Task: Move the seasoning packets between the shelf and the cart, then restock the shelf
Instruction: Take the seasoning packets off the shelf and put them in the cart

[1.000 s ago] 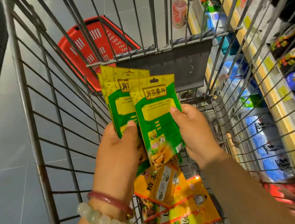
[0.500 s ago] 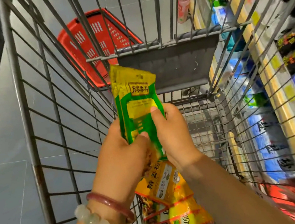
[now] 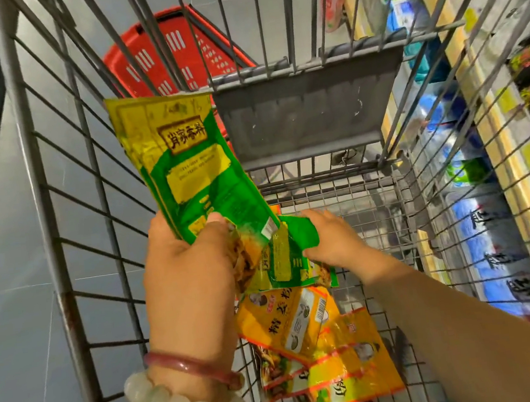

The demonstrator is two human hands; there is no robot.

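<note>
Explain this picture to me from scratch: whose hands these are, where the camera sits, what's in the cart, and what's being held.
No machine here: a person's two bare hands, filmed by a camera on their head looking down into a wire shopping cart. The left hand holds a stack of green seasoning packets upright in its grip. The right hand pinches another green packet lower down. Orange packets lie on the cart floor. A red basket sits beyond the cart, and store shelves run along the right.
</note>
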